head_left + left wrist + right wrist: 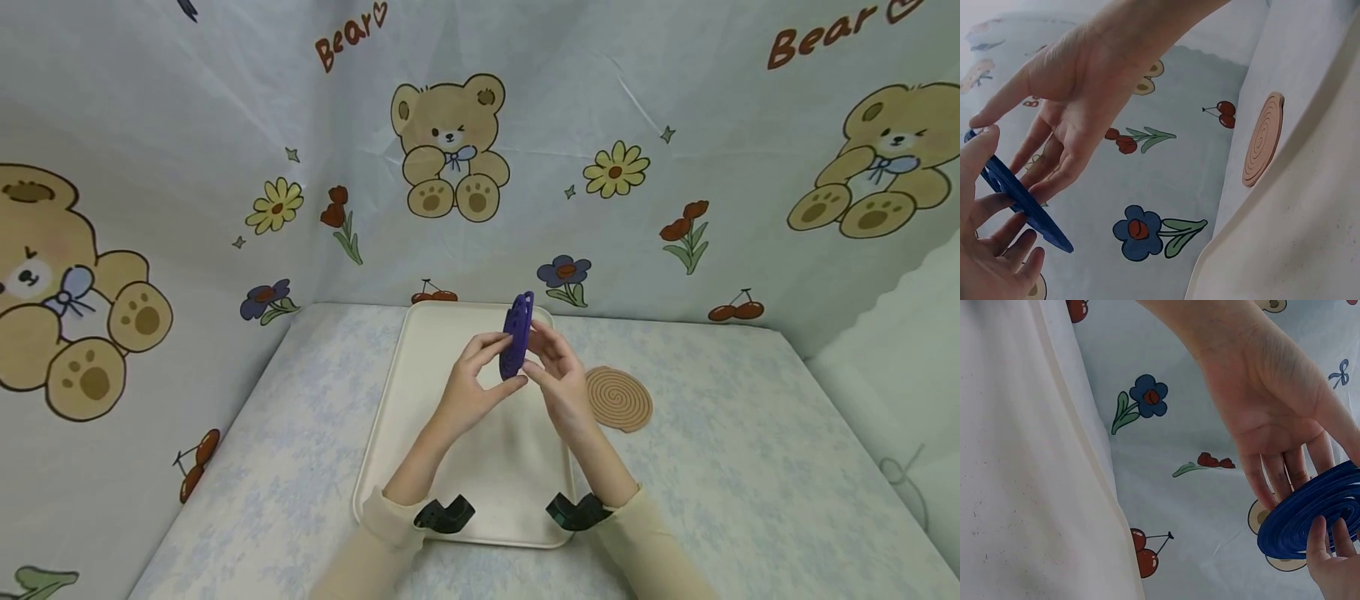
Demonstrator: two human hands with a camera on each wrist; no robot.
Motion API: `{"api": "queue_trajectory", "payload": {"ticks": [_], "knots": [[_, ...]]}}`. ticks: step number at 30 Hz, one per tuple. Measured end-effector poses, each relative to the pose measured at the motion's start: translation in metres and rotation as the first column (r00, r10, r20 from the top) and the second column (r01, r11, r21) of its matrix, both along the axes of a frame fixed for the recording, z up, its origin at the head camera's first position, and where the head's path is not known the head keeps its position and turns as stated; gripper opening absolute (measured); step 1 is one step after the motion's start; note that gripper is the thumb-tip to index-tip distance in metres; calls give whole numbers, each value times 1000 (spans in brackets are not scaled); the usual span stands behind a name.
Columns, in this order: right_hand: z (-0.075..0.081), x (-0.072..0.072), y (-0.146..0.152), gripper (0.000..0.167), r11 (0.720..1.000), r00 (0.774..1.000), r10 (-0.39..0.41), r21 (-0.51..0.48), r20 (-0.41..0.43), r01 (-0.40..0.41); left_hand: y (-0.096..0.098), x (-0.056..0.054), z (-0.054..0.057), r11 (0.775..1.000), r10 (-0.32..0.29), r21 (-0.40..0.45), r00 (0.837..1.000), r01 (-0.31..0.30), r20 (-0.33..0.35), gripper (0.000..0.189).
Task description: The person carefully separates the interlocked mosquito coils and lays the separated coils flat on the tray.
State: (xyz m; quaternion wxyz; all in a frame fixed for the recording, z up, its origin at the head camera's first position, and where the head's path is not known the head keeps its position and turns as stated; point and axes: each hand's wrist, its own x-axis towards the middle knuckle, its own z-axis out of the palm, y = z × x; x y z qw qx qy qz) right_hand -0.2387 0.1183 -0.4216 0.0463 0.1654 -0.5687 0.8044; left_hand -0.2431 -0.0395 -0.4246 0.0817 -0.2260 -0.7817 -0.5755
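Both hands hold a blue-purple spiral disc (516, 337) up above a cream tray, turned nearly edge-on to the head view. My left hand (474, 377) grips it from the left, thumb at the lower edge and fingers against the face. From the other side my right hand (561, 379) pinches it near the rim. The right wrist view shows ridged rings on the disc (1297, 519), with right fingertips on its face. Seen from the left wrist, the disc (1029, 203) slants between the left hand (991, 250) and right hand (1085, 94).
Beneath the hands lies the cream tray (420, 358) with a raised rim. A brown spiral disc (618, 400) rests flat on the pale blue-white table (750, 467), right of the tray. Behind stands a white sheet (555, 108) printed with bears and flowers.
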Motion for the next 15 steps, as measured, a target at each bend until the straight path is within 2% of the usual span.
{"api": "queue_trajectory", "payload": {"ticks": [6, 8, 10, 11, 15], "knots": [[2, 1, 2, 78, 998, 998, 57, -22, -39, -58, -5, -3, 2, 1000, -20, -10, 999, 20, -42, 53], [3, 1, 2, 78, 999, 998, 49, -10, -25, -49, -6, -3, 2, 1000, -28, -14, 999, 27, -41, 51], [4, 1, 2, 73, 999, 999, 32, 2, -11, -32, -6, -3, 3, 999, -45, -1, 999, 45, -25, 48], [4, 1, 1, 71, 1000, 1000, 23, 9, -3, -23, -5, -1, 7, 998, -57, 10, 998, 57, -3, 47], [6, 1, 1, 63, 1000, 1000, -9, 23, -3, 9, -5, 0, 10, 990, -115, 88, 991, 108, 75, 43]]}}
